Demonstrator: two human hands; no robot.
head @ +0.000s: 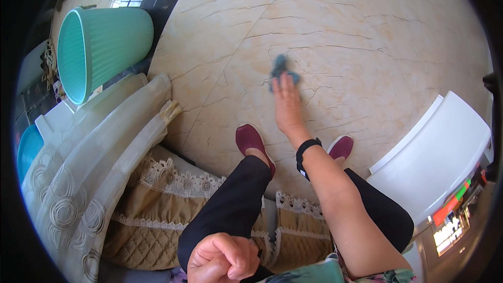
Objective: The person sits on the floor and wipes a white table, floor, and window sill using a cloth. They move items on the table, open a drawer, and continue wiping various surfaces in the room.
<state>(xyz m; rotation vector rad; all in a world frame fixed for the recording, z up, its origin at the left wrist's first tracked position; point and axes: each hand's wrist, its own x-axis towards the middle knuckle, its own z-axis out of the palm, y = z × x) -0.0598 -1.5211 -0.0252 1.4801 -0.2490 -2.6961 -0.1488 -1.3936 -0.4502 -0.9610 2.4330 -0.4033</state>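
My right hand (288,104) reaches down to the floor, its fingers pressed on a bunched blue-grey cloth (281,71), which is slightly blurred. The cloth lies on the cream marble-look tile floor (338,63), beyond my maroon shoes (250,138). My left hand (224,257) is held close to my body near my left knee, its fingers curled in. Nothing can be seen in it.
A mint-green ribbed plastic bin (114,43) lies on its side at the upper left. Below it hangs a white sheer curtain (98,137). A brown quilted, lace-edged seat cover (145,239) is beneath me. A glossy white furniture piece (428,157) stands at right.
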